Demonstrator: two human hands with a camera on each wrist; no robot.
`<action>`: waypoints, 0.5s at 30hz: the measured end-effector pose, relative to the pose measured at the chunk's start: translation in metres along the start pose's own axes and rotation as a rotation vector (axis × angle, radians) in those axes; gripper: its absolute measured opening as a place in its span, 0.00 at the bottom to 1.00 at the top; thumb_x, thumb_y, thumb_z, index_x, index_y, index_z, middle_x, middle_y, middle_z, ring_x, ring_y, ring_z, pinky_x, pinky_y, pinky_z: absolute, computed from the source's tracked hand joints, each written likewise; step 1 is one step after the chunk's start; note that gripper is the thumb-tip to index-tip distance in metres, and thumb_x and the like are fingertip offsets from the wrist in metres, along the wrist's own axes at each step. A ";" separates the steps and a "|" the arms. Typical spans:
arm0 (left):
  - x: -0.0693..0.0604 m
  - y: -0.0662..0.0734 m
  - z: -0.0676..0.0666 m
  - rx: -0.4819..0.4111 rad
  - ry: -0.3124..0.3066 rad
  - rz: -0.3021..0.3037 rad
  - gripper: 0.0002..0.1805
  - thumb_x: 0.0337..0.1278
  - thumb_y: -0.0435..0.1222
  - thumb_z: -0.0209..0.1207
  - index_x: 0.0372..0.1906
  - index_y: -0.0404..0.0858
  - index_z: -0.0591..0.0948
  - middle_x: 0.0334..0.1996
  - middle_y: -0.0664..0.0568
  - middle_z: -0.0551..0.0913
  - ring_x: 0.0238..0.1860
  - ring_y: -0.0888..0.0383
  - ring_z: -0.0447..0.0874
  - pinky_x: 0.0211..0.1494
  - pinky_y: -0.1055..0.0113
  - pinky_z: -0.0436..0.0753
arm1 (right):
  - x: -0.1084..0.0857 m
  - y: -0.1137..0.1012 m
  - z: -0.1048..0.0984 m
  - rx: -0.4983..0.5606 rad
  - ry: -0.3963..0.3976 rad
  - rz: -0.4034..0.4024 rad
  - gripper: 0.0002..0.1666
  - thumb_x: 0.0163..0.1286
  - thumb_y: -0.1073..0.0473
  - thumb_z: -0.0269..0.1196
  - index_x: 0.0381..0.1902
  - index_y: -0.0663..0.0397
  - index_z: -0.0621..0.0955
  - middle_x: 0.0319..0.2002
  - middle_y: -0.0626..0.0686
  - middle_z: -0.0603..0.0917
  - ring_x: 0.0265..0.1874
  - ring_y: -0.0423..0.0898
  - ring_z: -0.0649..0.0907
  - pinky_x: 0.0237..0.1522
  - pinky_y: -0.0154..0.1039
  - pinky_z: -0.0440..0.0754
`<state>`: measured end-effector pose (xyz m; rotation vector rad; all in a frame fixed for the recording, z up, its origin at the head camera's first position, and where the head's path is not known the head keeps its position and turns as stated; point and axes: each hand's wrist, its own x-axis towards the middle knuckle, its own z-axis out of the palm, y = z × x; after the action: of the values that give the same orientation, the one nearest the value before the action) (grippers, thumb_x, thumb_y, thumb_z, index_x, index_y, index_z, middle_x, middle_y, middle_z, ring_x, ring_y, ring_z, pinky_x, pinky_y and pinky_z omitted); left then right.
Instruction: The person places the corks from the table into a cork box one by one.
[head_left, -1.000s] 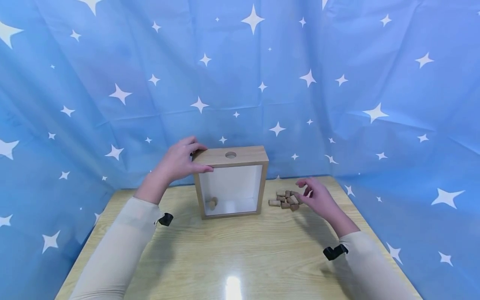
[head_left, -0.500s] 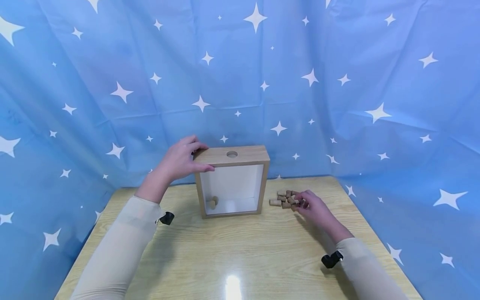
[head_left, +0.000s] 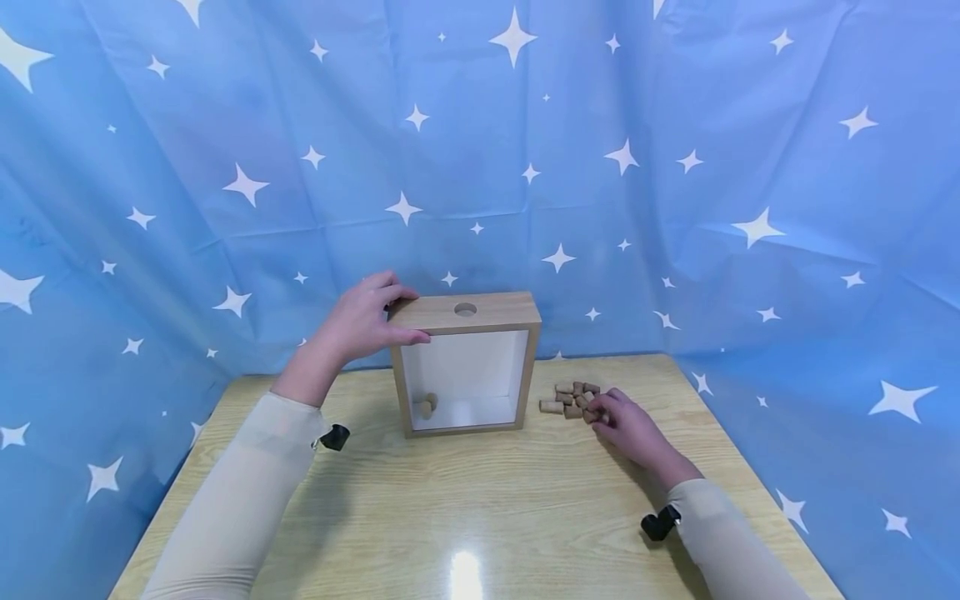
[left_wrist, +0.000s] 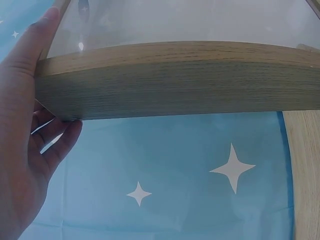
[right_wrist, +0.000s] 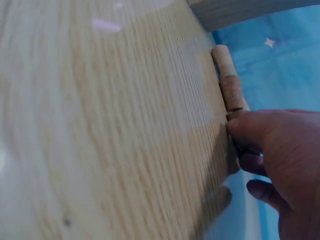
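Observation:
A shallow wooden box [head_left: 531, 367] with a clear front and a round hole [head_left: 465, 309] in its top stands upright on the table. My left hand [head_left: 365, 318] grips its upper left corner, thumb over the front edge and fingers behind. Inside, a couple of corks [head_left: 427, 407] lie at the bottom left. To the right of the box is a small heap of corks [head_left: 567, 399]. At the heap's right side, my right hand [head_left: 636, 428] pinches a cork [right_wrist: 233, 115] between thumb and fingers; most of that cork is hidden by the fingertips.
The light wooden table [head_left: 465, 492] is bordered at the back and sides by a blue curtain [head_left: 480, 167] with white stars. Each wrist wears a black strap-mounted device [head_left: 660, 523]. A bright light reflection shows at the table's front.
My right hand has come down and in to the corks, its fingers closing at the near right of the heap. The left hand keeps its hold on the box.

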<state>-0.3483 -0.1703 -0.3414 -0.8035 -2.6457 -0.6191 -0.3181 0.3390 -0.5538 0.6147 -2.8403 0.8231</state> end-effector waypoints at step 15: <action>0.000 -0.001 0.001 -0.002 0.011 0.007 0.43 0.50 0.63 0.83 0.65 0.41 0.89 0.43 0.53 0.73 0.42 0.52 0.72 0.46 0.55 0.73 | -0.005 0.009 0.006 0.049 -0.021 -0.032 0.17 0.72 0.70 0.71 0.57 0.53 0.86 0.40 0.47 0.80 0.34 0.43 0.77 0.37 0.42 0.77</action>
<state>-0.3484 -0.1706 -0.3425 -0.8076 -2.6319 -0.6223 -0.3174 0.3443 -0.5648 0.6769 -2.8292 0.8891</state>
